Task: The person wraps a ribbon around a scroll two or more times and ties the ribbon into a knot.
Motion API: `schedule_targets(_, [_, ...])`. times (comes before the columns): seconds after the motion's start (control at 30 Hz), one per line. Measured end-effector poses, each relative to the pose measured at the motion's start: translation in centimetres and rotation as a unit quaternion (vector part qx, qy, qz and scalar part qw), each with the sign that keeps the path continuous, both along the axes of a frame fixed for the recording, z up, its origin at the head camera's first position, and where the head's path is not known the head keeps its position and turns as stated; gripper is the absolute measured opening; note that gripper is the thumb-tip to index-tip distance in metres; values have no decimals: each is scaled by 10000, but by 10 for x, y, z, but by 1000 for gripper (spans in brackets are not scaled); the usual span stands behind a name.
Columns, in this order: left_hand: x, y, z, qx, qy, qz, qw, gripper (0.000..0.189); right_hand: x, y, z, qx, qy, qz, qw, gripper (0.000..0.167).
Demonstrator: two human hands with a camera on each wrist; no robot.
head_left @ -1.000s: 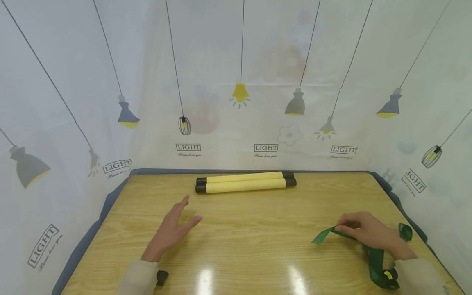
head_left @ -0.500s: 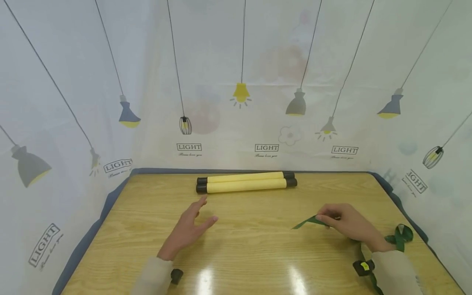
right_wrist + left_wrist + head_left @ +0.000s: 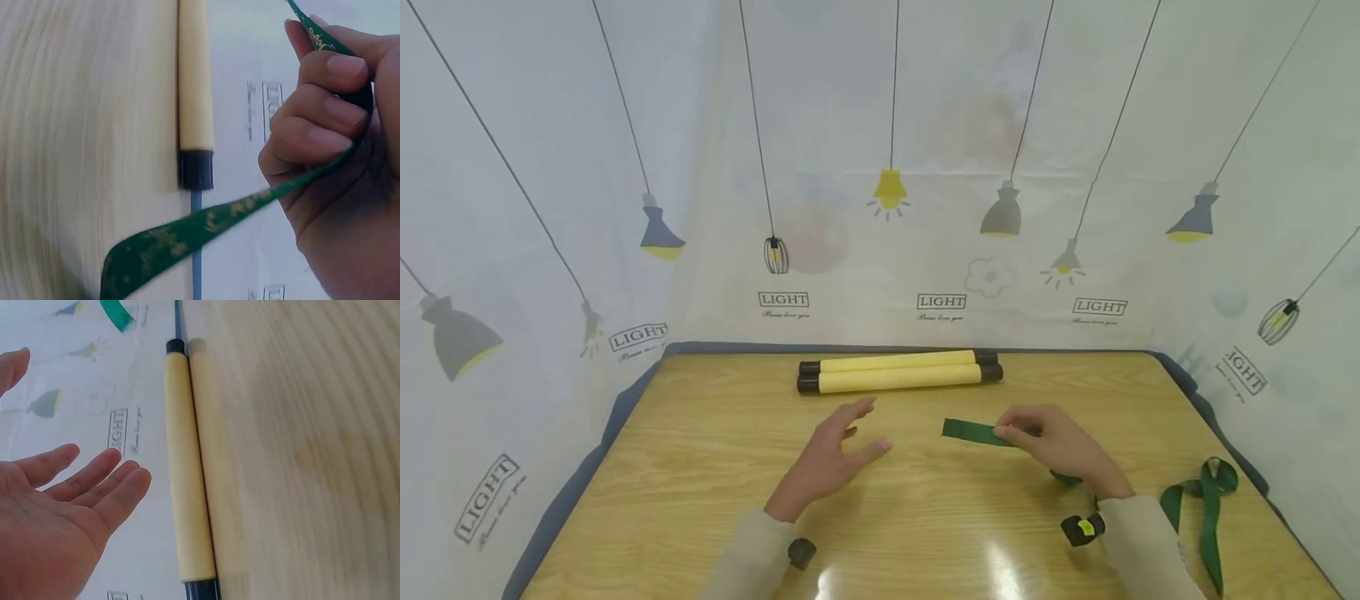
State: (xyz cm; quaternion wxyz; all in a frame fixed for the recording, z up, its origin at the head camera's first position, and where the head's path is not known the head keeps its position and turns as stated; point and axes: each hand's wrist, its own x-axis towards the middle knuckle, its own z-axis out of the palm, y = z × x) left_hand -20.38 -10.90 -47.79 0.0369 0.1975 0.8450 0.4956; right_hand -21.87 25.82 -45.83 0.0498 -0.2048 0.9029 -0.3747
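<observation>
My right hand (image 3: 1060, 446) pinches a green ribbon (image 3: 967, 430) close to one end, and the short end sticks out leftward. In the right wrist view gold lettering shows on the ribbon (image 3: 181, 244), which runs through the curled fingers (image 3: 322, 140). The rest of it trails under the forearm to a loop at the table's right. My left hand (image 3: 827, 458) hovers at mid-table, holding nothing, its fingers spread and thumb apart, with a gap between it and the ribbon's end. The left wrist view shows that palm (image 3: 56, 519) with loosely extended fingers.
Two yellow rolls (image 3: 898, 377) with black ends lie side by side along the back of the wooden table (image 3: 700, 467). A white curtain (image 3: 850, 125) printed with lamps surrounds the table's back and sides. Dark cameras sit at both wrists.
Both hands have moved closer together: the right one leftward, pulling the ribbon along, the left one rightward. The ribbon's free end has straightened out. The yellow rolls have stayed in place.
</observation>
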Motion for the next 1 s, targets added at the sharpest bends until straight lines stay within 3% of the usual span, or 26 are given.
schedule_targets(0.43, [1, 51, 12, 1, 192, -833, 9963, 71, 2, -48, 9, -175, -122, 714, 9972, 16])
schedule_targets(0.7, [0, 56, 9, -14, 178, -1063, 9942, 40, 5, -58, 11, -458, -305, 1127, 9921, 13])
schedule_targets(1.0, [-2, 49, 7, -103, 181, -1037, 9944, 9, 3, -52, 8, -490, -403, 1243, 9902, 12])
